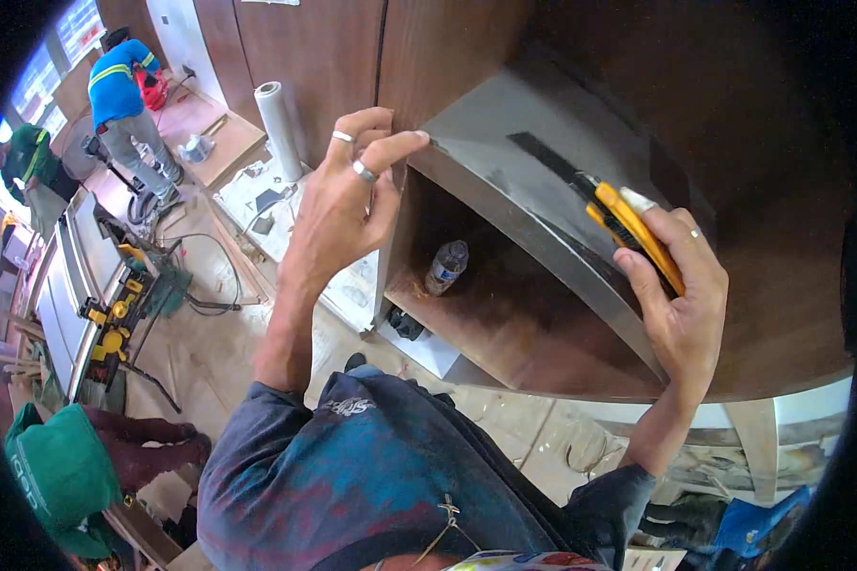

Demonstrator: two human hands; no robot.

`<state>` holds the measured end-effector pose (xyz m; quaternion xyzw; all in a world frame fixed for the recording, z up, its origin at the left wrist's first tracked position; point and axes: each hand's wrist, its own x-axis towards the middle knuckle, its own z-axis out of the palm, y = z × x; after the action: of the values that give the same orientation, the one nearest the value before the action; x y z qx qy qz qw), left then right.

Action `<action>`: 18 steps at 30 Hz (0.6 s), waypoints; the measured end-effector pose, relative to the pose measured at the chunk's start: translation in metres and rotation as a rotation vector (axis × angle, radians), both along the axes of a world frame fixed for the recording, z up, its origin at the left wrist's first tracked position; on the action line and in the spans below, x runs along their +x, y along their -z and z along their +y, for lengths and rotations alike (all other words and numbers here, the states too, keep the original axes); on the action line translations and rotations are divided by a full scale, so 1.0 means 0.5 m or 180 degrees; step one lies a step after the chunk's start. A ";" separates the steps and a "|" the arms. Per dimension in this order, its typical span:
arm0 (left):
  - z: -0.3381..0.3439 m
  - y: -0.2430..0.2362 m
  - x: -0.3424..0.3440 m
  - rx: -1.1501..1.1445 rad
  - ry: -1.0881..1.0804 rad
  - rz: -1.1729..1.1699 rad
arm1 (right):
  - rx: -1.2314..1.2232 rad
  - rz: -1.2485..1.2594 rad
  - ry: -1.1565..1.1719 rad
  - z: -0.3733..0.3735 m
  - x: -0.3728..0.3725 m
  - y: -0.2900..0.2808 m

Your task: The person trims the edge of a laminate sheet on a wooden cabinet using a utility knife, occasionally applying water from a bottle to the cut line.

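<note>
My right hand [676,305] is closed around a yellow utility knife [638,233]. Its long dark blade [548,160] is extended and points up and left over the grey top panel [505,114] of a curved wooden cabinet. One fingertip of that hand has a white wrapping. My left hand [352,186], with two rings on it, is at the panel's left corner. Its index finger reaches to the edge while the other fingers bend, apart from the thumb; I see nothing held there. Below the panel's curved grey edge band [543,233] is an open compartment.
A plastic bottle [447,266] stands inside the compartment. To the left, a roll of clear film [277,128] stands on a littered white board. Beyond are a yellow-and-black saw bench [114,328], cables, and several people, one in a blue shirt [122,81], another in green [62,466].
</note>
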<state>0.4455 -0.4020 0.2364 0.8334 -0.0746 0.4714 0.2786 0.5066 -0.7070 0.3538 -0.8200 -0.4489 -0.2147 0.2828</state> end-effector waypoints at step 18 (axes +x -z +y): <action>0.016 -0.034 -0.007 -0.0225 0.0295 0.0231 | -0.1045 0.0815 0.0107 0.129 -0.011 -0.131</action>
<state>0.4421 -0.3942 0.2532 0.8353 -0.0863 0.4298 0.3318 0.5013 -0.6424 0.4192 -0.8831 -0.4244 -0.0374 0.1964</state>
